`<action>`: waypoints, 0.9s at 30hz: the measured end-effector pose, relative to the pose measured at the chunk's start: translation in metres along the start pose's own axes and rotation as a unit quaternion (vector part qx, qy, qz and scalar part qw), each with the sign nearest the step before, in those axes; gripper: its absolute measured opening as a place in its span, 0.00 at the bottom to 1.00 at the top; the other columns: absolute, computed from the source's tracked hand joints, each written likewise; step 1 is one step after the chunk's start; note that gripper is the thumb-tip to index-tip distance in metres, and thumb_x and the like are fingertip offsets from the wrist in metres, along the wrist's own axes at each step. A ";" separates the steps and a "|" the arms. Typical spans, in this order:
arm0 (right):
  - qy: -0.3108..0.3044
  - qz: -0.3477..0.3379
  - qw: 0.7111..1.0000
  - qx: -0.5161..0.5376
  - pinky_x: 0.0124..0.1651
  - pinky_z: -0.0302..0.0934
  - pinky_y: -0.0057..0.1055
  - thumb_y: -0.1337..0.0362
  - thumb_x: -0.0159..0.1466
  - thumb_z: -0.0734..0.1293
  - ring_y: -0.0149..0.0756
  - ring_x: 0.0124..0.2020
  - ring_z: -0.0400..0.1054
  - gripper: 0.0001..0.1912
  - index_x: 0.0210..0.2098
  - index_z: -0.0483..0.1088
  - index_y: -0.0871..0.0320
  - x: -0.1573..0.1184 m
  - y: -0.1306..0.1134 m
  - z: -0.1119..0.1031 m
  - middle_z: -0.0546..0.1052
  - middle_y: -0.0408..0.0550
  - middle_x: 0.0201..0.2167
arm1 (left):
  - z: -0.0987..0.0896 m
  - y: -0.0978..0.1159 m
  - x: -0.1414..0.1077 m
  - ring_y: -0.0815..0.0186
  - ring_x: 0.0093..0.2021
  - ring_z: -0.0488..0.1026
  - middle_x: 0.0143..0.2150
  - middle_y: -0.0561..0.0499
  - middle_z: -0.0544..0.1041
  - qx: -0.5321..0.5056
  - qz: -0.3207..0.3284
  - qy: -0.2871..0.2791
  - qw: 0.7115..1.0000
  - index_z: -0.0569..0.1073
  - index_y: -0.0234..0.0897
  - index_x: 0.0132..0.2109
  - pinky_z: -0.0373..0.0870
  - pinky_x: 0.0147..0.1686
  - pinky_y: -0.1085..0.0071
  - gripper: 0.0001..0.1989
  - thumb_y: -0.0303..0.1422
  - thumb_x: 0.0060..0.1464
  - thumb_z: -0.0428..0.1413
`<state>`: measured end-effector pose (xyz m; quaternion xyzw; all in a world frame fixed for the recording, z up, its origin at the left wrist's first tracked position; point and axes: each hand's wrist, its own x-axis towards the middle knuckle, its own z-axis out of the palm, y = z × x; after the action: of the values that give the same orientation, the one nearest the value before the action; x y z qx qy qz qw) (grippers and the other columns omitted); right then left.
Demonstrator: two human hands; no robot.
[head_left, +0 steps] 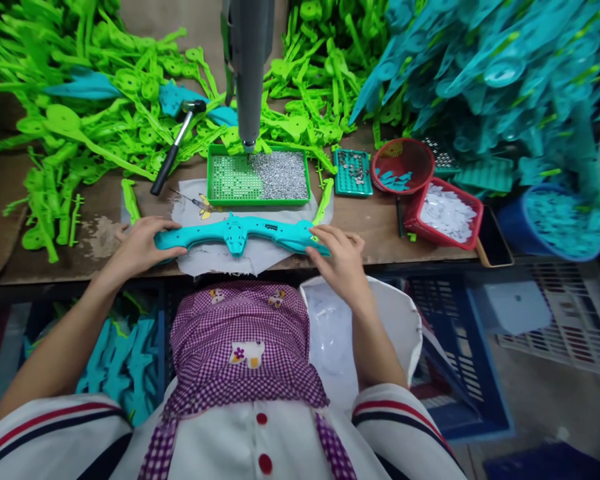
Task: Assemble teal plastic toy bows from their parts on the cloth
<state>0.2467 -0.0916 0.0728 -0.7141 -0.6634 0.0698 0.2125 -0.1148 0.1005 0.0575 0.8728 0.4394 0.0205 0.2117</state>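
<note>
A long teal bow-shaped plastic part [237, 235] lies crosswise on a pale cloth [195, 263] at the table's front edge. My left hand [143, 247] grips its left end, thumb along the near side. At the opposite end, my right hand [337, 257] is closed on the part, fingers on top and thumb in front. Short bright green arms flank it, one left piece [130, 200] and one right piece [325, 200]. Just behind is a green tray [210, 193] with many small screws. A grey powered screwdriver [253, 80] hangs point-down over the tray.
Heaped green parts [95, 127] cover the back and left, with a hammer [177, 150] on them. At right stand a small teal tray [353, 190], a red bowl [405, 157], a red bin [470, 237] of white pieces, a blue bucket [517, 227] and piled teal parts [495, 73].
</note>
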 end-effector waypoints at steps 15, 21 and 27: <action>-0.129 -0.196 0.972 0.007 0.66 0.56 0.50 0.61 0.71 0.58 0.43 0.67 0.60 0.22 0.64 0.63 0.53 0.039 -0.062 0.062 0.67 0.51 0.65 | 0.003 0.028 0.001 0.49 0.52 0.71 0.48 0.45 0.77 0.055 -0.052 0.000 0.997 0.73 0.41 0.50 0.55 0.58 0.53 0.22 0.45 0.49 0.61; -0.134 -0.189 0.973 0.002 0.64 0.57 0.50 0.62 0.71 0.58 0.44 0.64 0.63 0.21 0.61 0.67 0.54 0.043 -0.063 0.063 0.71 0.52 0.62 | 0.002 0.023 0.005 0.49 0.52 0.73 0.50 0.44 0.78 0.048 -0.006 -0.017 0.999 0.74 0.39 0.50 0.57 0.58 0.54 0.22 0.44 0.51 0.62; -0.143 -0.193 0.971 0.008 0.62 0.59 0.51 0.62 0.71 0.57 0.45 0.63 0.64 0.20 0.60 0.68 0.54 0.047 -0.061 0.063 0.72 0.53 0.61 | 0.004 0.020 0.008 0.50 0.49 0.74 0.47 0.43 0.78 0.031 0.008 -0.034 0.999 0.73 0.36 0.51 0.64 0.51 0.59 0.23 0.43 0.51 0.62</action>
<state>0.1716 -0.0309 0.0489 -0.5530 -0.8118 0.1345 0.1308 -0.0936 0.0951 0.0602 0.8826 0.4255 -0.0210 0.1991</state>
